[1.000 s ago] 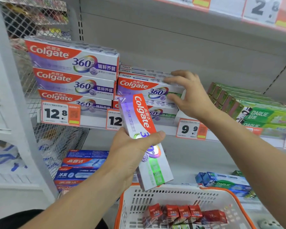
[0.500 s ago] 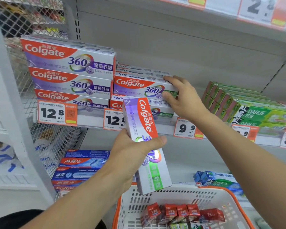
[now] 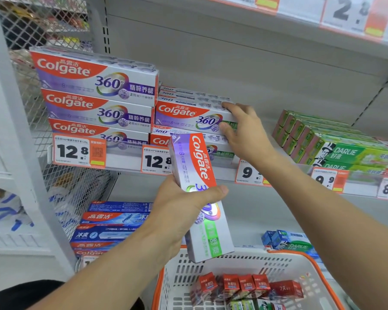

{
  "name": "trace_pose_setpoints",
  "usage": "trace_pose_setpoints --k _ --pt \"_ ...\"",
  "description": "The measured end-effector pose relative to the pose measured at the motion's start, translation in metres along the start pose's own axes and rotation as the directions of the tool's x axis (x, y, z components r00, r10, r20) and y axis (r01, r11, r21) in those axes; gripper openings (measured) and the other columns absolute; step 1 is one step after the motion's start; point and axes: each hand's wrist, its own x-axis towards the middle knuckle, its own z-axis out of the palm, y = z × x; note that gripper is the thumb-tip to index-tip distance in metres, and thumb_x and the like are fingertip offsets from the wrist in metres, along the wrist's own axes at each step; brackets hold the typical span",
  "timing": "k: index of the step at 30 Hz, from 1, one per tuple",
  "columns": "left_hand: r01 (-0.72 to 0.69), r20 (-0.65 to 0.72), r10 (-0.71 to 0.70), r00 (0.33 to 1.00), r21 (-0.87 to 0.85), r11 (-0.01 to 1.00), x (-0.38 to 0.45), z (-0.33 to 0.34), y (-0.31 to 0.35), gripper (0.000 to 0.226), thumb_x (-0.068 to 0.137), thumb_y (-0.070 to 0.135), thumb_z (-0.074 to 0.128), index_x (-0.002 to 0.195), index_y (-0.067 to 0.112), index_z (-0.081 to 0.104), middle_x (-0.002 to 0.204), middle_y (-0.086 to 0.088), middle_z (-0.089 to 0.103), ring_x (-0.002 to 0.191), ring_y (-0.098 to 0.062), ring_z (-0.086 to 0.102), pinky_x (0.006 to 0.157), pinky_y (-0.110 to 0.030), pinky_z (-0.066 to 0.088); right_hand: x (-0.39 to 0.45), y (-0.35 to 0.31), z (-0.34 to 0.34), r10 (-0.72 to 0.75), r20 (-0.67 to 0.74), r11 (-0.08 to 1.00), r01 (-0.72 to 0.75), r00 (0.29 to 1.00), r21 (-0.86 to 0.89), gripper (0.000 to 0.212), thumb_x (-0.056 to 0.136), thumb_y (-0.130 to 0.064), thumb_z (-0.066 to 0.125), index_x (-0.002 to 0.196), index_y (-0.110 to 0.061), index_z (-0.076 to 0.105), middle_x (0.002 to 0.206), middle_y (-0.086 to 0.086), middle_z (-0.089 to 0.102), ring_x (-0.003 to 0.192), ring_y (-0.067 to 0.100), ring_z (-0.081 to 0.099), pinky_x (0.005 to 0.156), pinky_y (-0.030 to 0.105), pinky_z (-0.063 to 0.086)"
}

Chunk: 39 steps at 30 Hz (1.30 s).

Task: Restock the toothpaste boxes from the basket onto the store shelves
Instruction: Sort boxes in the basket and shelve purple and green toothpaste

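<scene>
My left hand [image 3: 179,206] grips a Colgate 360 box [image 3: 201,198] with a green end, held almost upright in front of the shelf edge, above the basket. My right hand [image 3: 244,133] holds the right end of the top box [image 3: 188,115] of the middle Colgate stack, fingers over its top and thumb on its front face. A taller stack of purple Colgate 360 boxes [image 3: 96,97] stands to the left on the same shelf [image 3: 130,162]. The white basket [image 3: 244,260] with an orange rim holds several small red boxes [image 3: 244,285].
Green Darlie boxes [image 3: 336,142] fill the shelf to the right. Price tags 12.8 [image 3: 76,151] and 9.9 [image 3: 327,180] line the shelf edge. Blue Colgate boxes [image 3: 112,227] lie on the lower shelf at left; wire mesh [image 3: 61,182] closes the left side.
My right hand slid from on top of the stacked box down to its right end. My left hand raised its box slightly. The view moved closer to the shelf.
</scene>
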Motion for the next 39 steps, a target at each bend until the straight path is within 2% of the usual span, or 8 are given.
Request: trace_pose_setpoints --k 5,9,14,17,22,27,34,39 --pt "-0.011 0.014 0.011 1.0 0.002 1.0 0.003 -0.003 -0.004 0.038 0.068 0.01 0.088 0.1 0.006 0.068 0.069 0.0 0.075 0.052 -0.011 0.068 0.047 -0.018 0.051 -0.001 0.002 0.0 0.002 0.018 1.0 -0.002 1.0 0.002 0.052 0.1 -0.024 0.056 0.15 -0.022 0.04 0.154 0.011 0.033 0.138 0.024 0.041 0.099 0.013 0.027" --pt "-0.024 0.001 0.024 1.0 0.011 1.0 0.006 -0.005 -0.006 0.03 0.075 0.015 0.085 0.1 0.01 0.069 0.07 0.002 0.076 0.054 -0.01 0.07 0.048 -0.018 0.052 -0.007 -0.002 -0.013 -0.002 -0.029 1.0 0.002 1.0 0.007 0.06 0.096 -0.029 0.062 0.151 -0.027 0.037 0.156 0.008 0.032 0.142 0.022 0.035 0.109 0.021 0.026" --pt "0.006 -0.038 -0.006 0.999 -0.008 1.0 0.014 -0.009 -0.009 0.027 0.083 0.025 0.077 0.108 0.016 0.069 0.088 -0.005 0.079 0.078 -0.024 0.076 0.072 -0.032 0.058 -0.05 -0.011 -0.033 -0.097 -0.288 0.961 0.165 0.953 0.223 0.02 0.094 -0.017 0.065 0.114 -0.019 0.064 0.107 -0.003 0.064 0.093 0.007 0.063 0.087 0.028 0.053" --pt "-0.05 -0.01 0.051 0.999 0.022 0.998 0.012 -0.007 -0.01 0.027 0.082 0.022 0.079 0.107 0.018 0.07 0.091 -0.003 0.079 0.08 -0.023 0.076 0.067 -0.028 0.054 -0.094 -0.008 -0.024 0.001 0.03 0.836 -0.018 1.0 0.548 0.008 0.094 -0.025 0.067 0.101 -0.026 0.065 0.089 -0.001 0.071 0.082 0.021 0.07 0.077 0.045 0.059" --pt "-0.124 0.053 0.12 0.991 0.077 0.989 0.008 -0.002 -0.017 0.038 0.073 0.023 0.083 0.109 0.016 0.072 0.096 -0.005 0.078 0.083 -0.025 0.076 0.069 -0.032 0.057 -0.154 0.004 -0.01 0.04 0.503 0.608 -0.421 0.863 0.673 0.057 0.085 -0.036 0.074 0.134 -0.025 0.049 0.111 0.005 0.07 0.092 0.027 0.072 0.081 0.047 0.058" --pt "-0.105 0.068 0.101 0.993 0.069 0.992 0.006 0.005 -0.027 0.054 0.061 0.031 0.083 0.11 0.012 0.069 0.099 -0.008 0.078 0.082 -0.024 0.076 0.071 -0.035 0.057 -0.183 0.013 -0.003 0.023 0.568 0.539 -0.489 0.823 0.686 0.047 0.089 -0.027 0.071 0.131 -0.019 0.053 0.117 0.013 0.071 0.106 0.047 0.065 0.092 0.07 0.047" --pt "-0.186 -0.082 0.2 0.976 0.149 0.971 0.019 -0.003 -0.024 0.089 0.055 0.031 0.096 0.13 0.015 0.051 0.116 -0.011 0.071 0.091 -0.029 0.075 0.084 -0.049 0.06 -0.188 0.038 -0.036 0.155 0.516 0.584 -0.5 0.843 0.64 0.042 0.083 -0.028 0.07 0.123 -0.018 0.065 0.106 0.009 0.076 0.095 0.029 0.073 0.079 0.034 0.058" --pt "-0.223 0.106 0.198 0.974 0.344 0.912 0.015 -0.009 -0.016 0.067 0.053 0.042 0.085 0.113 0.018 0.069 0.101 -0.005 0.077 0.092 -0.026 0.074 0.083 -0.041 0.061 -0.187 0.065 -0.047 0.443 0.315 0.371 -0.492 0.839 0.788 0.071 0.047 -0.042 0.095 0.105 -0.01 0.072 0.096 0.013 0.077 0.082 0.022 0.073 0.07 0.027 0.058"
